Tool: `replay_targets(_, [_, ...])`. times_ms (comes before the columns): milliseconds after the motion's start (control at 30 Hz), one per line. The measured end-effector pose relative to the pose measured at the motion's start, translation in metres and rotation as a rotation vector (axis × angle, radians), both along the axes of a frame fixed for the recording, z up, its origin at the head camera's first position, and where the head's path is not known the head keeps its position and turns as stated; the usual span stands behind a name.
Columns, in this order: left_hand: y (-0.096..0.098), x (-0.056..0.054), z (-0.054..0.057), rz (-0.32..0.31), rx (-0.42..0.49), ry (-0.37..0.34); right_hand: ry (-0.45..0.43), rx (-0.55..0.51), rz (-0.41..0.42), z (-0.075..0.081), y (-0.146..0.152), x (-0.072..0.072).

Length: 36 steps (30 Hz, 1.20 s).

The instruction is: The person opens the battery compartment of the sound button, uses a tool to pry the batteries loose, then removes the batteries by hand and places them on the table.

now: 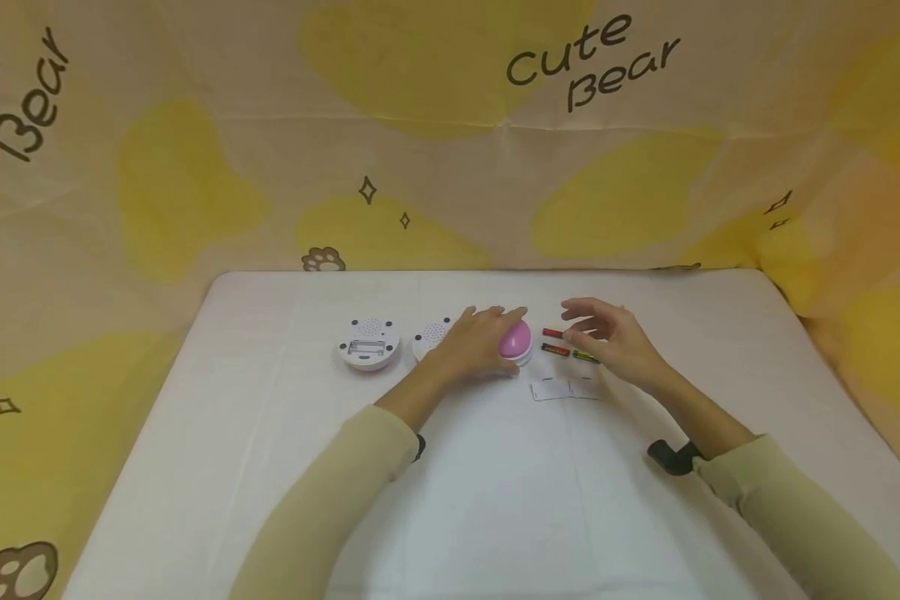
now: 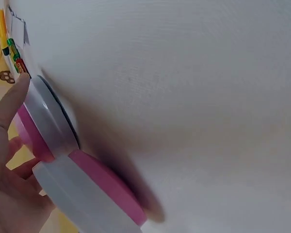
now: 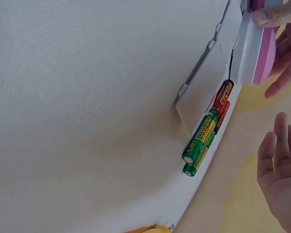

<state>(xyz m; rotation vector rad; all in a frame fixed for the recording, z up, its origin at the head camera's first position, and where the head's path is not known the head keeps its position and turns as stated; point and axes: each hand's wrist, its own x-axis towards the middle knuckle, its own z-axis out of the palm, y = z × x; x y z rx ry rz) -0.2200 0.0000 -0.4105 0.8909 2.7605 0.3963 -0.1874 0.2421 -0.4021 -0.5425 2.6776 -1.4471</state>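
My left hand (image 1: pixel 476 342) grips a round push button (image 1: pixel 517 340) with a pink dome and white base, thumb at its near side and fingers over the far side. Next to it, partly behind that hand, lies a second button (image 1: pixel 431 333) turned upside down. Above the batteries my right hand (image 1: pixel 621 346) hovers with relaxed fingers, holding nothing. Red-and-black batteries (image 1: pixel 555 349) and green-and-yellow batteries (image 3: pixel 200 141) lie beside the upright button. In the right wrist view, the right hand (image 3: pixel 283 179) is apart from them.
A third upside-down button (image 1: pixel 369 343) at the left shows its battery compartment. Two thin white covers (image 1: pixel 562 389) lie side by side in front of the batteries. A yellow object with a dark end (image 2: pixel 1 29) lies beyond the batteries. A patterned cloth (image 1: pixel 435 133) hangs behind the white table (image 1: pixel 480 500).
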Motion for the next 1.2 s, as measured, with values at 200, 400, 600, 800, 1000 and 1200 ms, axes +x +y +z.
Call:
replay_targets(200, [-0.002,0.0,-0.006,0.018,0.041,0.004,-0.013,-0.005,0.001,0.0,-0.001,0.0])
replay_targets(400, [-0.005,0.001,-0.008,-0.006,0.107,0.027,-0.031,-0.02,-0.009,0.0,-0.002,0.002])
replay_targets(600, [-0.006,0.006,0.003,0.021,0.258,0.015,-0.03,-0.072,-0.027,-0.002,-0.001,0.006])
replay_targets(800, [-0.005,0.009,0.015,0.1,0.513,-0.087,-0.022,-0.283,-0.02,-0.002,-0.007,0.015])
replay_targets(1000, [-0.008,0.016,0.018,0.199,0.776,-0.261,-0.029,-0.431,-0.031,-0.001,-0.016,0.023])
replay_targets(1200, [-0.016,0.029,0.016,0.286,0.937,-0.519,-0.061,-0.567,0.014,0.001,-0.024,0.03])
